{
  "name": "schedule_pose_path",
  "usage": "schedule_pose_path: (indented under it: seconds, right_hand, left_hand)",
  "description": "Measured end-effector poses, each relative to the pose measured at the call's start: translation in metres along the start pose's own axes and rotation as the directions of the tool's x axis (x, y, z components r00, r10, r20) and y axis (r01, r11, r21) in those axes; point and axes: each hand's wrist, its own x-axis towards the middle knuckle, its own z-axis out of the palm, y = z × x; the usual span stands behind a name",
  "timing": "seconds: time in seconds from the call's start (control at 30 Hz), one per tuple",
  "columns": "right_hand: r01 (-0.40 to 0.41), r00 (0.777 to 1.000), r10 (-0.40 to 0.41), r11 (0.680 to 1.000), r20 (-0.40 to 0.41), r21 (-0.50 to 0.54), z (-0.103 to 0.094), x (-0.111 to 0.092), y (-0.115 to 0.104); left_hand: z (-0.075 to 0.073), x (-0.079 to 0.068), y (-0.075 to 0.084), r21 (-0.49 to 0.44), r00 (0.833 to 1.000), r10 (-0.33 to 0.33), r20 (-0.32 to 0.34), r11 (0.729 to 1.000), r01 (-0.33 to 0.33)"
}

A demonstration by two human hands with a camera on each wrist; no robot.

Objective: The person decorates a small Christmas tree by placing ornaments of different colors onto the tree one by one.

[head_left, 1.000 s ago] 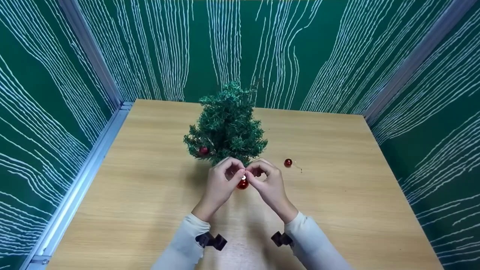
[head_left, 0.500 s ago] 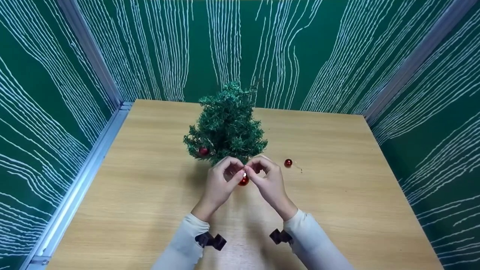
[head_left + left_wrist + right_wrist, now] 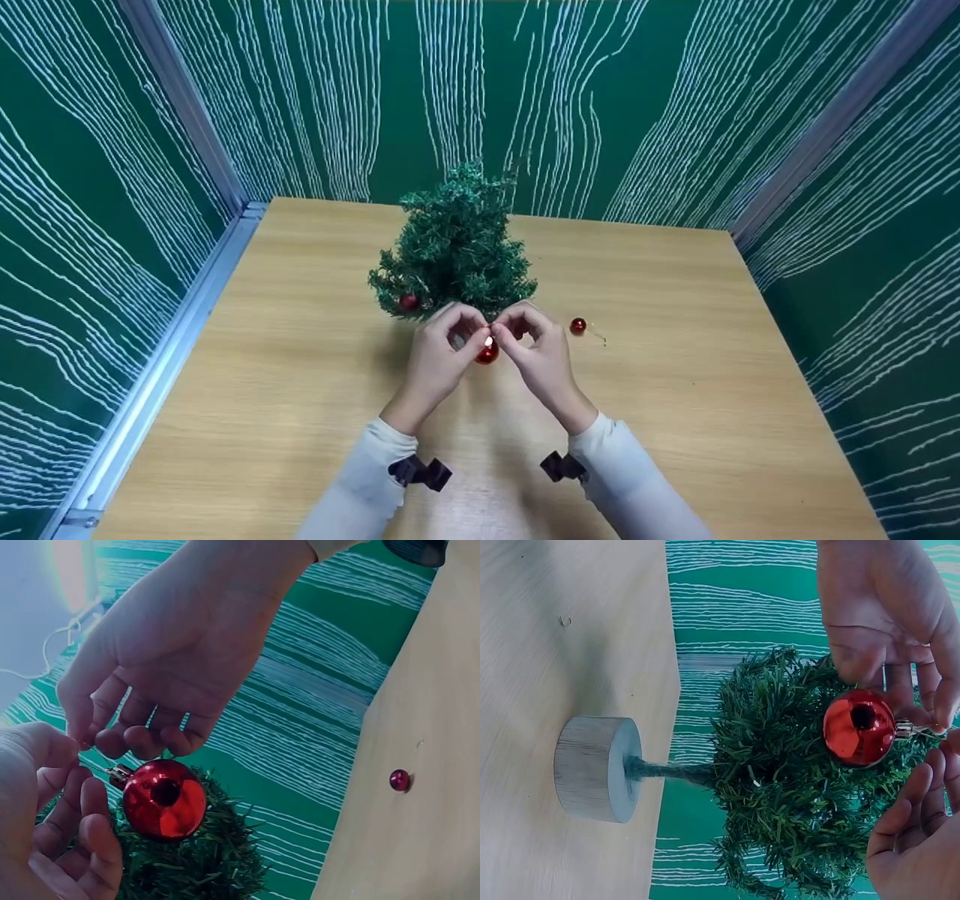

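Observation:
A shiny red Christmas bauble (image 3: 487,352) with a silver cap hangs between both hands, in front of the small artificial Christmas tree (image 3: 457,247). Thumb and index finger of the left hand (image 3: 442,360) pinch its thin hanging thread, and the right hand (image 3: 541,356) pinches the same thread from the other side, fingertips almost meeting. In the left wrist view the bauble (image 3: 165,800) overlaps the green branches below the right hand (image 3: 180,637). The right wrist view shows the bauble (image 3: 860,727) cap-side toward the fingertips, with the left hand (image 3: 889,607) above and the right hand (image 3: 922,840) below.
Another red bauble (image 3: 409,301) hangs on the tree's lower left branches. A third bauble (image 3: 577,326) with a gold thread lies on the wooden table (image 3: 675,390) right of the tree. The tree stands on a round wooden base (image 3: 596,769). Green walls with white lines enclose the table.
Both hands have moved slightly forward toward the tree, and the held bauble has shifted up with them in the head view. Fingers keep pinching at the thread.

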Motion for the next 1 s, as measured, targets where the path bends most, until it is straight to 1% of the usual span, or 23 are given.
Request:
schedule_pose_path:
  seconds: [0.23, 0.4, 0.6, 0.63, 0.83, 1.0]
  right_hand:
    - [0.004, 1.0, -0.004, 1.0, 0.003, -0.011, 0.0, 0.005, -0.002]
    - [-0.009, 1.0, 0.009, 1.0, 0.007, -0.029, 0.0, 0.011, -0.007]
    - [0.008, 1.0, -0.007, 0.998, 0.015, -0.059, 0.001, 0.018, -0.038]
    - [0.013, 1.0, -0.012, 0.998, 0.017, -0.065, 0.001, 0.019, -0.042]
    - [0.036, 0.999, -0.035, 0.995, 0.015, -0.089, 0.003, 0.027, -0.044]
    - [0.012, 1.0, -0.011, 0.995, 0.003, -0.096, 0.005, 0.032, -0.044]
  left_hand:
    - [-0.003, 0.006, 0.006, -0.021, 1.0, 0.02, -0.006, 1.0, -0.02]
    - [-0.006, 0.013, 0.011, -0.004, 0.998, 0.05, -0.027, 0.999, -0.05]
    - [-0.009, 0.023, 0.015, 0.026, 0.996, 0.072, -0.054, 0.997, -0.071]
    - [-0.009, 0.024, 0.015, 0.032, 0.996, 0.071, -0.059, 0.997, -0.069]
    - [-0.012, 0.034, 0.018, 0.056, 0.996, 0.037, -0.083, 0.998, -0.033]
    - [-0.013, 0.04, 0.018, 0.07, 0.995, 0.01, -0.096, 0.998, -0.003]
